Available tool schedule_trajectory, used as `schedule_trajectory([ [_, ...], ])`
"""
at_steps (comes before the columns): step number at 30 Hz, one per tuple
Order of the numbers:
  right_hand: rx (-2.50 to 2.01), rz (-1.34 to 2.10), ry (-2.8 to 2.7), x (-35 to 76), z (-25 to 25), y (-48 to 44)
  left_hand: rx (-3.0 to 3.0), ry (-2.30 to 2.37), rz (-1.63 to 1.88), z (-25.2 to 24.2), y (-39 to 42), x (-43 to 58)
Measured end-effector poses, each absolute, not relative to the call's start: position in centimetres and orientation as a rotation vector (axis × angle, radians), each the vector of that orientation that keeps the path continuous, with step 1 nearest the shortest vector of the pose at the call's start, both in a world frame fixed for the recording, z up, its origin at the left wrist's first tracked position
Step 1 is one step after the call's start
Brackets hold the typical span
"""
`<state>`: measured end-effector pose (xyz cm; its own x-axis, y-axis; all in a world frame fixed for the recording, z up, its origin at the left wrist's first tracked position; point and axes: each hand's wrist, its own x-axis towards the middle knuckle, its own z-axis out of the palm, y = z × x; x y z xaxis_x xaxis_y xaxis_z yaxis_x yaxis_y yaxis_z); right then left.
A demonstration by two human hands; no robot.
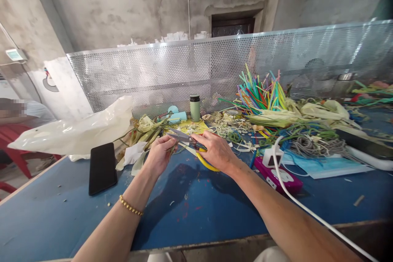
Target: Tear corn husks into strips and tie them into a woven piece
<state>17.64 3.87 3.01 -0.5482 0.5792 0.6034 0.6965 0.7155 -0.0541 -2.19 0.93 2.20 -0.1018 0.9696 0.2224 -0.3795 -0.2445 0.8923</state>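
My right hand [216,150] is closed round the yellow handles of a pair of scissors [184,136]; the metal blades point left toward my left hand. My left hand [159,154] pinches a thin greenish strip [172,150] right at the blade tips. Both hands hover over the blue table [190,208], near its middle. A gold bead bracelet [130,206] sits on my left wrist.
A black phone [102,168] lies to the left; a purple power bank [278,177] with a white cable [310,211] lies to the right. Behind stand a green flask [195,107], a plastic bag [76,131], coloured strips [260,92], and a perforated metal screen [215,67]. A person sits at far left.
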Motion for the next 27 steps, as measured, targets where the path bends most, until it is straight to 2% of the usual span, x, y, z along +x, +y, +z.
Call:
schedule_trajectory([
  [8,-0.964,-0.207,-2.268,17.6,2.9,3.9,0.973,0.849,1.613,2.5,0.7,-2.2],
  [11,-0.996,0.040,-2.071,17.6,2.9,4.7,0.957,0.866,1.648,2.7,0.7,-2.3],
  [14,-1.095,0.539,-1.767,18.0,2.9,6.1,0.976,0.875,1.662,2.8,0.8,-2.3],
  [16,-1.152,0.753,-1.567,18.3,2.9,7.0,0.979,0.881,1.664,2.8,0.8,-2.2],
  [20,-0.995,0.733,-1.551,18.1,2.8,7.1,0.961,0.889,1.663,2.4,0.8,-1.8],
  [23,-0.807,0.900,-1.640,17.3,2.8,5.9,0.963,0.886,1.595,1.9,0.7,-1.1],
  [27,-0.819,1.074,-1.643,16.6,3.0,4.7,0.967,0.847,1.434,1.5,0.3,-0.2],
])
